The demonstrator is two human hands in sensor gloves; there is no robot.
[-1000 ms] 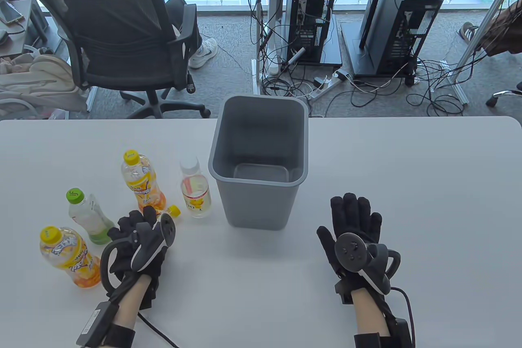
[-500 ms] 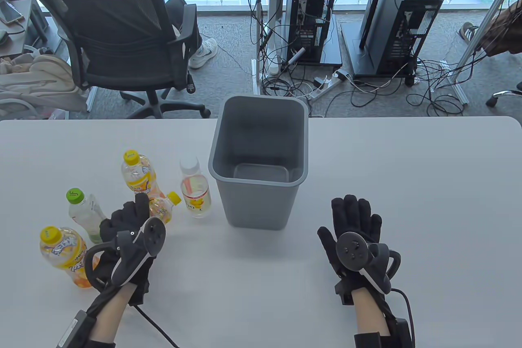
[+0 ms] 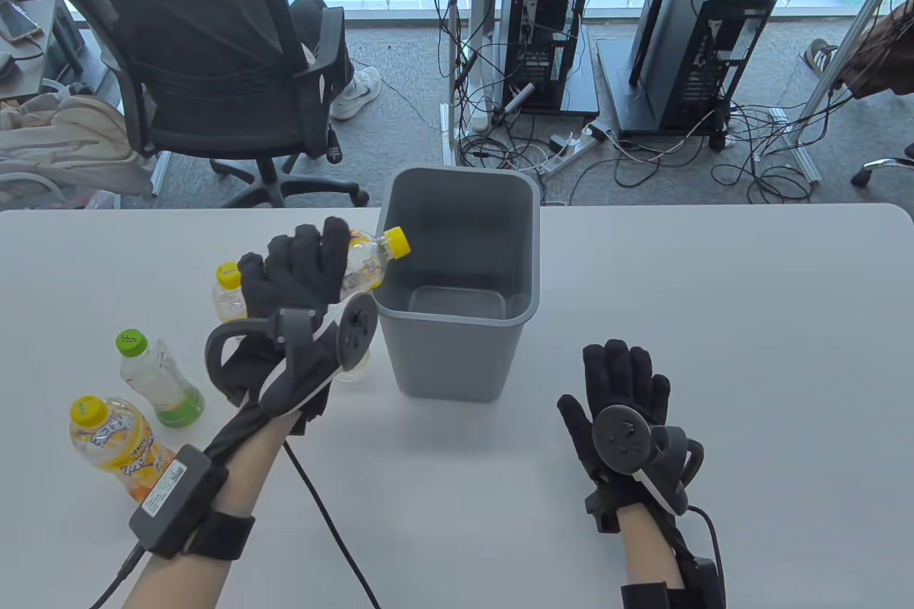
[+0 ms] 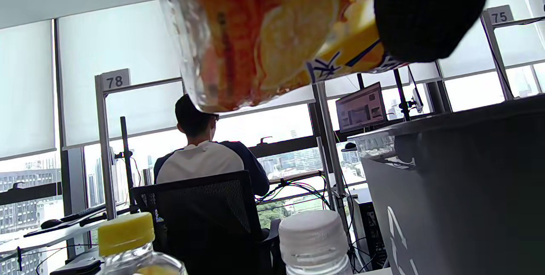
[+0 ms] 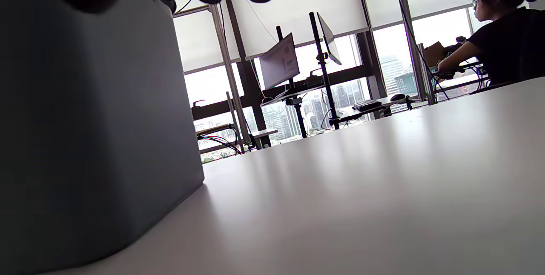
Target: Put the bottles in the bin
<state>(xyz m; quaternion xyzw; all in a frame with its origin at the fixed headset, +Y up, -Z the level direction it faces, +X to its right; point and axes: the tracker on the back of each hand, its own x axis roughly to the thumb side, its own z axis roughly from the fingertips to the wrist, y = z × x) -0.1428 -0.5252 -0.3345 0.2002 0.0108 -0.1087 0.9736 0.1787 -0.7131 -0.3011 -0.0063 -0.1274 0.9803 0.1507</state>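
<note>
My left hand [image 3: 300, 273] grips a small orange-drink bottle [image 3: 371, 258] with a yellow cap and holds it tilted above the left rim of the grey bin [image 3: 457, 313], cap pointing over the opening. The left wrist view shows that bottle [image 4: 272, 36] close up under my fingers [image 4: 425, 11], beside the bin wall [image 4: 460, 190]. My right hand [image 3: 621, 388] lies flat and open on the table, right of the bin. Other bottles stand left of the bin: a yellow-capped one [image 3: 228, 291], a green-capped one [image 3: 153, 377], a big orange one [image 3: 118, 441], and a white-capped one [image 4: 315, 241] mostly hidden behind my left hand.
The bin stands at the table's [image 3: 714, 295] far middle and appears empty inside. An office chair [image 3: 214, 66] with a seated person, computer towers and cables lie beyond the far edge. The right wrist view shows the bin wall [image 5: 85, 138] and bare tabletop.
My left hand picked the small orange bottle up from the table among the others and carried it up and right to the bin's left rim. My right hand stayed put.
</note>
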